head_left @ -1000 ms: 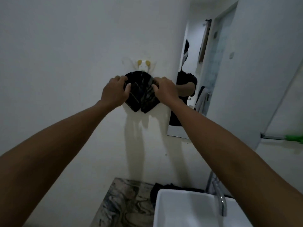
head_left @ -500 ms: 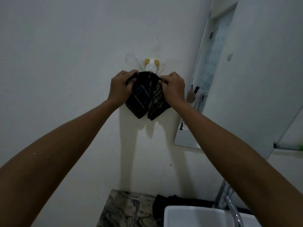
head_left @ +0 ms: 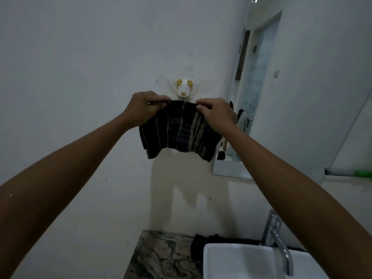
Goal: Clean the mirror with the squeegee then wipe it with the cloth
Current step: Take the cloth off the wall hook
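Note:
A dark striped cloth (head_left: 179,131) hangs spread out flat against the white wall, just under a small white and yellow animal-shaped hook (head_left: 183,88). My left hand (head_left: 144,106) pinches the cloth's top left edge. My right hand (head_left: 216,113) pinches its top right edge. The mirror (head_left: 253,91) is on the wall to the right of the cloth. A squeegee (head_left: 350,173) with a green handle shows at the far right edge.
A white basin (head_left: 237,262) with a chrome tap (head_left: 278,240) sits at the lower right. A marbled counter (head_left: 161,256) lies left of it, with a dark bundle (head_left: 201,244) at its back.
Both hands have drawn apart along the cloth's top edge. The cloth, bunched into two folds before, now hangs spread wide below the hook.

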